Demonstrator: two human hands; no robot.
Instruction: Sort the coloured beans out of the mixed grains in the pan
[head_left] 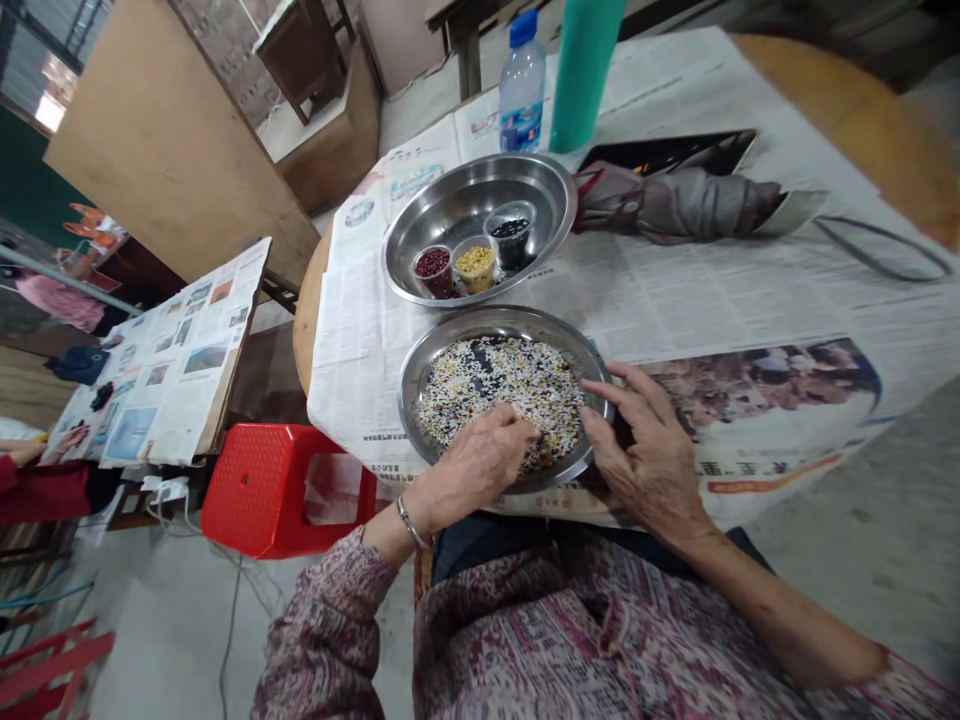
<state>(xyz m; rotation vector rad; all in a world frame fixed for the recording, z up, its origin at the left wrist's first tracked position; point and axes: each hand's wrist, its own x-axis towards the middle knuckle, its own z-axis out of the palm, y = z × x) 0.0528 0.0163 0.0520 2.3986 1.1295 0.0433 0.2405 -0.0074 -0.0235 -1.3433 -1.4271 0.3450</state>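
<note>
A steel bowl full of mixed white, yellow and dark grains sits at the near edge of the newspaper-covered table. My left hand rests in the grains at the bowl's near side, fingers curled together in a pinch on something I cannot make out. My right hand lies on the bowl's right rim, fingers stretched out and apart. Behind it a second steel bowl holds three small cups: red beans, yellow beans and black beans.
A water bottle and a green cylinder stand at the far edge. A folded grey umbrella lies on the right. A red stool stands left of the table, beside a lower table with newspaper.
</note>
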